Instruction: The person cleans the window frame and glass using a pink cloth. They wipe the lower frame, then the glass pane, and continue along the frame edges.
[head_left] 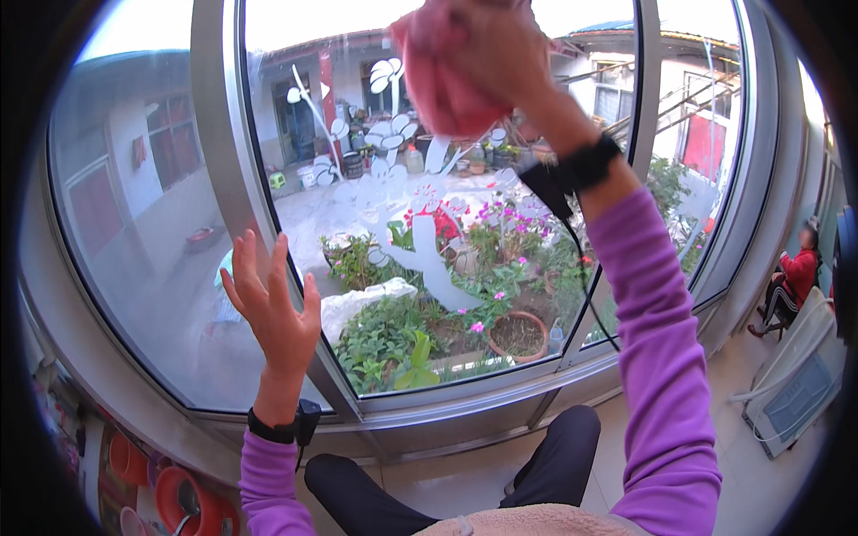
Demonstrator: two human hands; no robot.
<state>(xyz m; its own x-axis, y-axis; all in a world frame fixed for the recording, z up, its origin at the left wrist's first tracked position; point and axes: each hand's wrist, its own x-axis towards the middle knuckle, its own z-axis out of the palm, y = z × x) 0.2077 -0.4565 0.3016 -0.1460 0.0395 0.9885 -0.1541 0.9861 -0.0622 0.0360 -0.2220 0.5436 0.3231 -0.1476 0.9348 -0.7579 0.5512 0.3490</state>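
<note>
Inspecting the head view, the right hand (pixel 505 58) is clenched around a pink cloth (pixel 447 94), held high before the upper part of the middle window pane (pixel 304 223); whether the cloth presses on the glass cannot be told. The left hand (pixel 275 313) is empty, fingers spread, near the frame post (pixel 219 134); contact with the window is not clear.

Risks, as judged: the high reach could weaken balance or let the bunched cloth slip. The black cord (pixel 585 277) hanging beside the right forearm could snag if the arm swings wide. Rubbing across the white tree decal (pixel 424 255) could lift any loose edge; none is discernible.

Surroundings: the frame post would interrupt a sideways stroke to the left. Red basins (pixel 183 500) sit at lower left, and a pale appliance (pixel 791 393) stands at right, near a seated person in red (pixel 798 268). Potted plants (pixel 518 335) are beyond the glass.
</note>
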